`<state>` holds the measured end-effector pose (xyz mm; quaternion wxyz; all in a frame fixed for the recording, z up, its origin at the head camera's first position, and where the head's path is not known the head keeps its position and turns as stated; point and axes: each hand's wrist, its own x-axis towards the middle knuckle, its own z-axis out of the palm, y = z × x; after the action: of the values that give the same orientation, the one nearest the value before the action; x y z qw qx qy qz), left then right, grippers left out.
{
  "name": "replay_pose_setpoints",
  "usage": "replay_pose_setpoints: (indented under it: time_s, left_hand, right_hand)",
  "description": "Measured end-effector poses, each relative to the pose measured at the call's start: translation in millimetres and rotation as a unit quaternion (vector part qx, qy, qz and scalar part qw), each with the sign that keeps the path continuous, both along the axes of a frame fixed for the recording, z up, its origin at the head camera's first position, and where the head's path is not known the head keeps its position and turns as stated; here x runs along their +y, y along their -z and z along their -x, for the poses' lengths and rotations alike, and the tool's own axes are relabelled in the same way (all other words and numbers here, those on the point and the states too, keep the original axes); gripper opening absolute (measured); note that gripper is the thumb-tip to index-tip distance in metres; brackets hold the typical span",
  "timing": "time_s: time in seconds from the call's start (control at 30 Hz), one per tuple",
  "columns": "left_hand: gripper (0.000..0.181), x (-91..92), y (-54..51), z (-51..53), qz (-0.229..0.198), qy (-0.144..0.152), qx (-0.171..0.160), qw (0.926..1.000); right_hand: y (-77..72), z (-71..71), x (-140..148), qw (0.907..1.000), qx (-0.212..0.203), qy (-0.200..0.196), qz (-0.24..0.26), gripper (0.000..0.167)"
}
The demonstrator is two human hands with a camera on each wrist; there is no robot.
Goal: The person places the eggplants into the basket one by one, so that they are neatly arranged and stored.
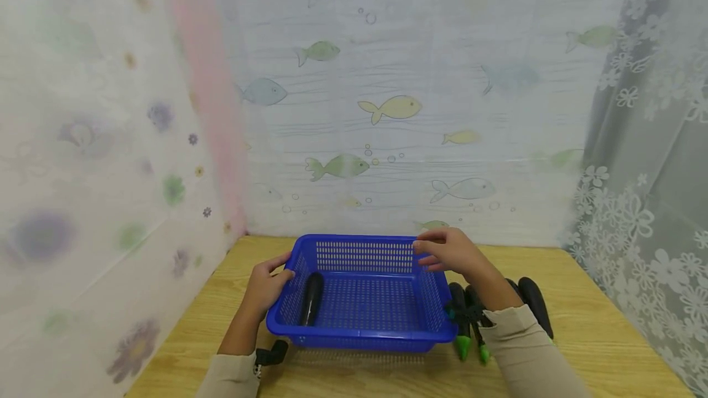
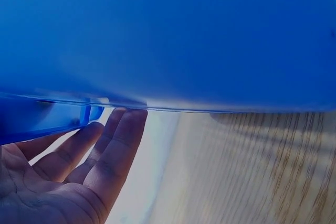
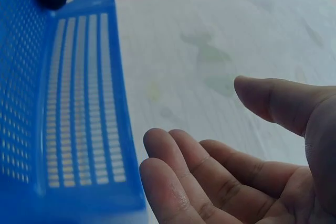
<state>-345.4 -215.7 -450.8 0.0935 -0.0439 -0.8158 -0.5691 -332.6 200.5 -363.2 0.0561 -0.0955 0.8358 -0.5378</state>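
A blue perforated basket [image 1: 367, 331] stands on the table. My left hand [image 1: 262, 290] grips its left rim, the thumb at the rim; in the left wrist view the fingers of this hand [image 2: 86, 171] reach under a blue edge [image 2: 52, 124]. One dark eggplant [image 1: 313, 298] lies lengthwise at the basket's left side. My right hand [image 1: 450, 253] is by the back right corner, holding nothing; in the right wrist view its fingers [image 3: 226, 182] are loosely bent, the thumb apart, beside the basket wall [image 3: 126, 145].
Several dark eggplants, including one at the far right [image 1: 535, 306], lie right of the basket, partly hidden by my right forearm; two green ends [image 1: 463, 346] point towards me. The wooden table [image 1: 597, 336] meets a fish-patterned curtain [image 1: 387, 201] behind and a floral one at left.
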Motion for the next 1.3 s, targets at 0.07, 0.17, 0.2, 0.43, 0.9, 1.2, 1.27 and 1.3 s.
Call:
replay_pose_setpoints:
  time_s: [0.07, 0.17, 0.2, 0.43, 0.9, 1.2, 1.27, 1.3]
  left_hand:
    - [0.052, 0.3, 0.0, 0.4, -0.002, 0.0, -0.001, 1.0]
    - [0.053, 0.1, 0.2, 0.4, -0.002, 0.0, -0.001, 1.0]
    - [0.053, -0.1, 0.2, 0.2, -0.001, 0.0, -0.001, 1.0]
    - [0.052, -0.7, 0.5, 1.5, 0.0, 0.004, -0.001, 1.0]
    - [0.054, -3.1, 2.8, 0.2, -0.012, 0.011, 0.0, 0.9999]
    - [0.053, -1.6, 1.6, 0.4, -0.013, 0.009, 0.0, 0.9999]
    - [0.053, -1.4, 1.1, 0.1, -0.014, 0.009, -0.002, 0.9999]
    - [0.053, -1.3, 0.7, -0.3, -0.015, 0.009, -0.003, 0.9998]
  right_hand:
    - [1.5, -2.7, 9, 0.9999, 0.001, 0.009, 0.006, 0.063]
    - [5.1, -6.5, 21, 0.9997, 0.003, 0.022, 0.012, 0.063]
    - [6.5, -7.7, 25, 0.9995, 0.001, 0.028, 0.015, 0.062]
    - [17.4, -15.3, 49, 0.9983, -0.009, 0.053, 0.023, 0.06]
    - [37.0, -23.6, 107, 0.9958, -0.008, 0.086, 0.03, 0.075]
    - [45.7, -33.4, 143, 0.9914, -0.033, 0.113, 0.057, 0.081]
    - [46.8, -36.1, 149, 0.9897, -0.037, 0.121, 0.066, 0.082]
    - [47.4, -37.3, 152, 0.9893, -0.036, 0.124, 0.07, 0.083]
